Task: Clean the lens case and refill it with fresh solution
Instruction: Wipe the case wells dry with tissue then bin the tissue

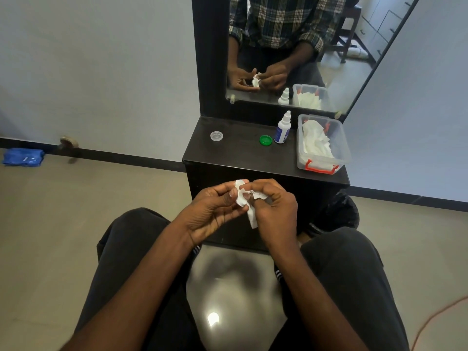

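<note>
A dark dressing table (pixel 243 158) stands against the wall, with a tall mirror (pixel 304 46) above it. On its top, at the left, lies a small clear cap (pixel 216 136), well apart from the other things. Near the middle lies a green cap (pixel 266 140), and just beside it, to the right, a white solution bottle (pixel 283 128) stands upright with its nozzle on. At the right edge of the top sits a clear plastic box (pixel 342 158) with a red latch; inside it there are white tissues (pixel 316 143), loosely piled.

In front of the table, above the person's knees, both hands are close together. The left hand (pixel 212 211) and the right hand (pixel 274 203) both pinch a piece of white tissue (pixel 244 198), with the fingers curled around it. The tissue is crumpled between them, and one end hangs down. I cannot tell if the lens case itself is inside the tissue, because the fingers and the paper cover that place.

On the floor at the far left lies a blue cloth (pixel 24 157). An orange cable (pixel 435 317) runs across the floor at the lower right.
</note>
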